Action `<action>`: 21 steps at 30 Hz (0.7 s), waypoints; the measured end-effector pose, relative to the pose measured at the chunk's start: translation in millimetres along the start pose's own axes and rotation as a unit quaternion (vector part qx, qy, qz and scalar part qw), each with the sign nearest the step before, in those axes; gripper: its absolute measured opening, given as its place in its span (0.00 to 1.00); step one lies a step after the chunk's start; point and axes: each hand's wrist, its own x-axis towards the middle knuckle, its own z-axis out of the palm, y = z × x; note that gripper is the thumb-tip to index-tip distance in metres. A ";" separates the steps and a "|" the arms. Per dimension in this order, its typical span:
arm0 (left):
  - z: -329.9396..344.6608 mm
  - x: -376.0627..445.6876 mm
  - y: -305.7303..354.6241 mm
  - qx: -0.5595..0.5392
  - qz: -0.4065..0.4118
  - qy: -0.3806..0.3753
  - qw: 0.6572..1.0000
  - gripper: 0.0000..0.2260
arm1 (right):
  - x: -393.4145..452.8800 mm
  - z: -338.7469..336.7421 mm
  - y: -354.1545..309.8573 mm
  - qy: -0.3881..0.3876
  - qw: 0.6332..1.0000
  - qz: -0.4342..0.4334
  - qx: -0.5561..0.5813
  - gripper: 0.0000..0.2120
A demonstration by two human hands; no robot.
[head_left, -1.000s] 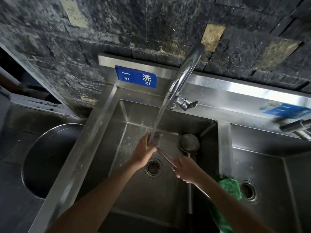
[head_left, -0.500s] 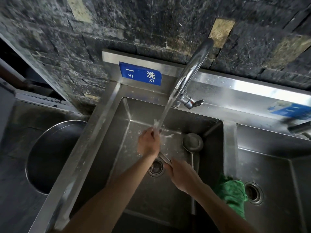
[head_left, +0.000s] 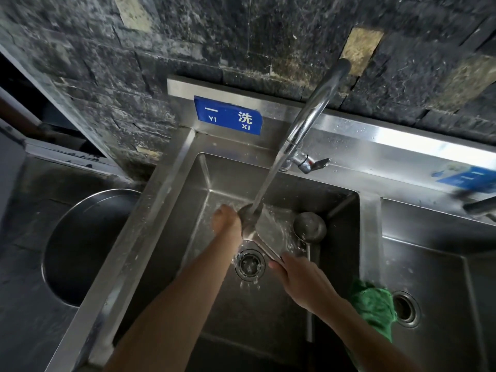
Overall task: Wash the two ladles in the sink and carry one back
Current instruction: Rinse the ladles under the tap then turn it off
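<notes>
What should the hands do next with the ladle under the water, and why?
Probably keep rubbing: the left hand rests on the bowl of the ladle under the running water, while the right hand holds its handle. The second ladle waits in the sink.

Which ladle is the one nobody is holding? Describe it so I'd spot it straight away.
Start at the sink basin beneath the blue sign. Near its back right corner lies the idle ladle, bowl toward the wall, its thin handle running back toward the person. Unlike the other ladle, gripped by the left hand and right hand under the water stream, no hand touches it.
</notes>
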 end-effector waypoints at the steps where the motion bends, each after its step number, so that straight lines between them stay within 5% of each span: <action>1: -1.0 -11.2 -0.6 -0.024 -0.015 0.010 1.000 0.24 | 4.0 -1.7 -0.5 0.004 1.000 0.003 0.003 0.18; 6: -20.9 -52.1 -14.1 -0.216 -0.078 -0.149 0.962 0.29 | 41.5 -1.7 -15.1 0.045 0.999 0.001 0.006 0.24; 10: -23.6 -66.2 -4.3 -0.148 0.001 -0.253 0.956 0.20 | 71.9 -5.1 -25.8 0.054 0.997 -0.021 0.057 0.21; 15: -23.3 -75.1 21.3 -0.084 0.071 -0.245 0.963 0.13 | 91.6 -12.6 -37.2 0.051 0.984 -0.059 0.158 0.17; 21: -42.4 -67.9 87.0 -0.189 0.134 -0.217 0.948 0.10 | 87.5 -11.7 -37.7 0.009 0.982 -0.043 0.182 0.16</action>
